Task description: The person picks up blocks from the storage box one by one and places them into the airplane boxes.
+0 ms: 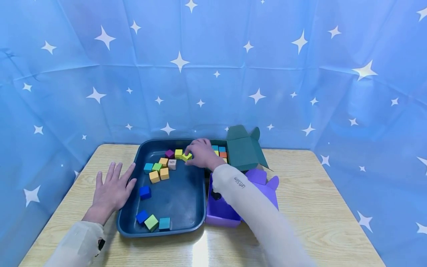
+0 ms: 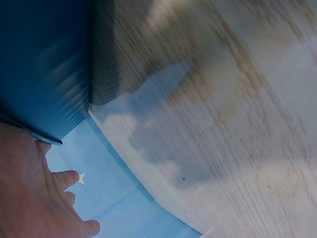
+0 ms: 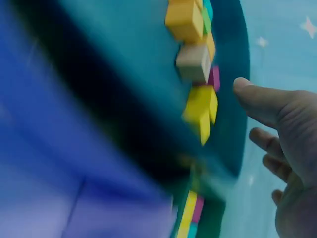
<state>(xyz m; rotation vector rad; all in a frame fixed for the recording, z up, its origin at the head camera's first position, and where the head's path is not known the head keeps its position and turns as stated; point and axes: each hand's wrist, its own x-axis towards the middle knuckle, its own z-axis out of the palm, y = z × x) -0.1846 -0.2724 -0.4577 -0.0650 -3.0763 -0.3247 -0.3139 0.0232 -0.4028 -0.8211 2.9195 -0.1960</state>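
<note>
A dark blue tray (image 1: 181, 200) holds several coloured cubes. My left hand (image 1: 113, 190) has its fingers spread and touches the tray's left rim; in the left wrist view it lies beside the tray's outer wall. Over the far right rim reaches my right hand (image 1: 201, 152), close to a yellow cube (image 1: 187, 157). In the right wrist view, the right hand (image 3: 292, 129) has thumb and fingers apart and holds nothing. Another yellow cube (image 1: 178, 154), a magenta cube (image 1: 169, 154) and a pale cube marked with a digit (image 1: 172, 164) sit nearby.
Right of the tray stands a dark green box with its lid (image 1: 245, 148) folded back and coloured cubes (image 1: 222, 155) inside. A purple box (image 1: 221, 220) in front of it contains a black object (image 1: 216, 195), partly behind the right sleeve. A starry curtain surrounds the wooden table.
</note>
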